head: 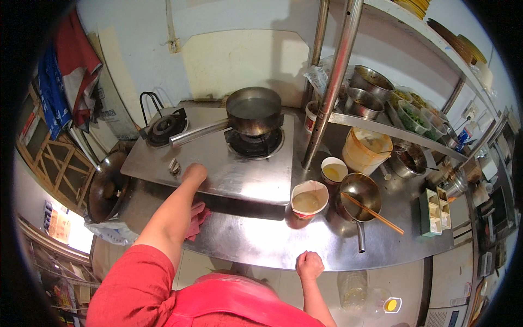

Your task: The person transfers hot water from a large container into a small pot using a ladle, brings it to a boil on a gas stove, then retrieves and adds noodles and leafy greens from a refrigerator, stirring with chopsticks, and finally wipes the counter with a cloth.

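Note:
My left hand (195,173) reaches to the front part of the steel gas stove (212,175), beside a small shiny metal piece (174,166). Its fingers point away from me, so what lies under them is hidden. On the right burner (255,143) sits a saucepan (253,110) with cloudy liquid, its long handle pointing left. The left burner (166,130) bears no pan. My right hand (309,265) is curled into a fist by the front edge of the steel counter (261,241); nothing shows in it. A pink cloth (197,220) lies below my left forearm.
Right of the stove stand a paper tub (309,199), a bowl with yellow liquid (334,170), a steel pan (359,196) with chopsticks (376,216) across it, and a stained bucket (367,150). A steel post (335,81) rises behind them. A wok (107,188) leans at left.

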